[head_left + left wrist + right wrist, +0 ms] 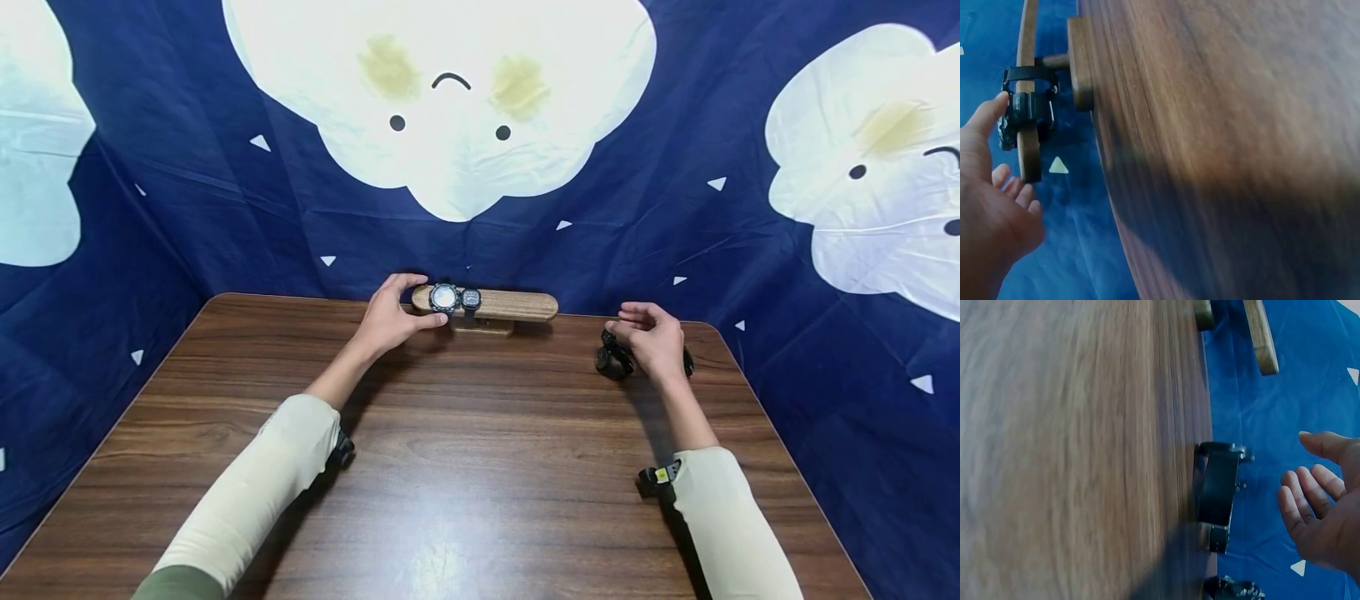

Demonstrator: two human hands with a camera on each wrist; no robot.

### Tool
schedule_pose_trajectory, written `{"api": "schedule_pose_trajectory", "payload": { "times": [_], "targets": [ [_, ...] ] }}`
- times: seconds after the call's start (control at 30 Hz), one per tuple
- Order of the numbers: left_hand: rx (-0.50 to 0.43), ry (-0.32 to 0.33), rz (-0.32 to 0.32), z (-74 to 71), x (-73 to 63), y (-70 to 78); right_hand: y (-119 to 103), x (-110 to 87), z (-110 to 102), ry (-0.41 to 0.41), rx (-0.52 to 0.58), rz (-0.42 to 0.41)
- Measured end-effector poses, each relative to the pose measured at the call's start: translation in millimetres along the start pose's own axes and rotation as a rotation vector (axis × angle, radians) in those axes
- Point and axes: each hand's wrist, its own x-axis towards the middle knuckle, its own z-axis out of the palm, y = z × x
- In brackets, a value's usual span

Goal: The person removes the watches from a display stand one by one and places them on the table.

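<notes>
A wooden watch stand (517, 305) at the table's back edge bears two dark watches near its left end: a larger round-faced watch (444, 297) and a smaller watch (471, 298) beside it. My left hand (390, 315) is at that end, fingers spread; in the left wrist view its thumb (988, 115) appears to touch a watch, the other fingers relaxed near the bar's tip. My right hand (654, 340) hovers with loosely bent fingers over a black watch (615, 360) lying on the table. In the right wrist view nothing is in that hand. Another dark watch (687, 362) is partly hidden behind it.
The brown wood-grain table (480, 450) spreads in front of the stand. A blue cloth (285, 225) with white cloud shapes hangs right behind the table's back edge and along its sides. Wrist cameras (657, 478) sit at both sleeves.
</notes>
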Motion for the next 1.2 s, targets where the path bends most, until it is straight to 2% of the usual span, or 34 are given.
{"api": "schedule_pose_trajectory", "payload": {
  "times": [0.27, 0.67, 1.0, 1.2],
  "targets": [
    [-0.004, 0.027, 0.031, 5.6, -0.2, 4.4, -7, 3.2, 16, -0.05, 0.02, -0.003],
    [-0.018, 0.061, 0.045, 12.1, -1.6, 5.7, -12, 8.2, 37, -0.126, 0.07, -0.013],
    [0.032, 0.077, 0.087, 16.7, 0.5, 5.3, -20, 12.4, 54, -0.199, 0.096, 0.0],
    [0.033, 0.075, 0.086, 17.3, 0.4, 6.4, -22, 15.7, 63, -0.259, 0.109, 0.0]
  ]
}}
